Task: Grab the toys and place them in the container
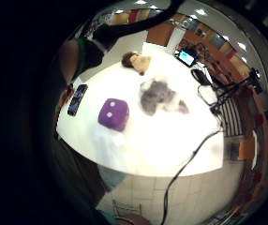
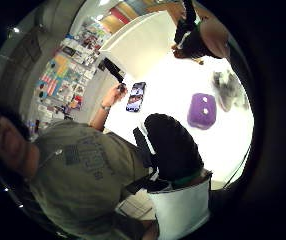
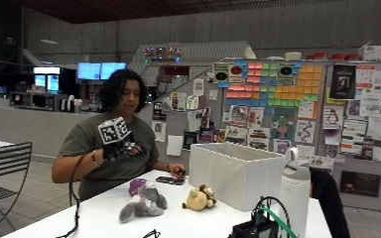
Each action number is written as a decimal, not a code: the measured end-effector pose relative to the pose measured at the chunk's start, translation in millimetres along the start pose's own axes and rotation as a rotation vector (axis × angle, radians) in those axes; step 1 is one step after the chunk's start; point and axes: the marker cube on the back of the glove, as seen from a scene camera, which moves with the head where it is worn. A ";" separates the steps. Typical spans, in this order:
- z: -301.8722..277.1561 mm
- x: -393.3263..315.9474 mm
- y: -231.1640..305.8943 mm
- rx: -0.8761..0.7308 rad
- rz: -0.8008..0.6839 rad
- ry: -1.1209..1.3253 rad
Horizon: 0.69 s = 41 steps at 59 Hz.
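Three toys lie on the white table (image 3: 98,218): a purple plush die (image 3: 136,185) (image 1: 114,114), a grey plush animal (image 3: 144,203) (image 1: 157,96) and a tan and brown plush animal (image 3: 200,198) (image 1: 136,61). The white fabric container (image 3: 240,171) stands behind them, to the right in the outside view. My gloved right hand (image 3: 121,148) is raised well above the table on the person's side of the die. Its fingers look relaxed and hold nothing. Both palm views look down on the die (image 2: 203,111) and the grey plush (image 2: 228,90) from a distance.
A phone (image 3: 167,180) (image 1: 77,99) lies near the table edge, with the person's bare left hand (image 3: 176,172) at it. A white bottle (image 3: 295,198) and a small device with cables (image 3: 260,225) stand at the table's near right. A metal chair (image 3: 2,168) is off to the left.
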 end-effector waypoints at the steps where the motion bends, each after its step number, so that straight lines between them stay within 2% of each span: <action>1: 7.5 0.9 -1.2 -0.004 0.011 -0.006; 11: 86.6 15.3 -12.3 -0.109 0.085 0.100; 20: 140.3 18.0 -16.1 -0.125 0.090 0.188; 30: 154.4 27.5 -20.0 -0.019 0.149 0.209; 36: 157.2 27.3 -25.4 0.061 0.119 0.219; 41: 144.0 7.6 -37.3 0.156 0.061 0.345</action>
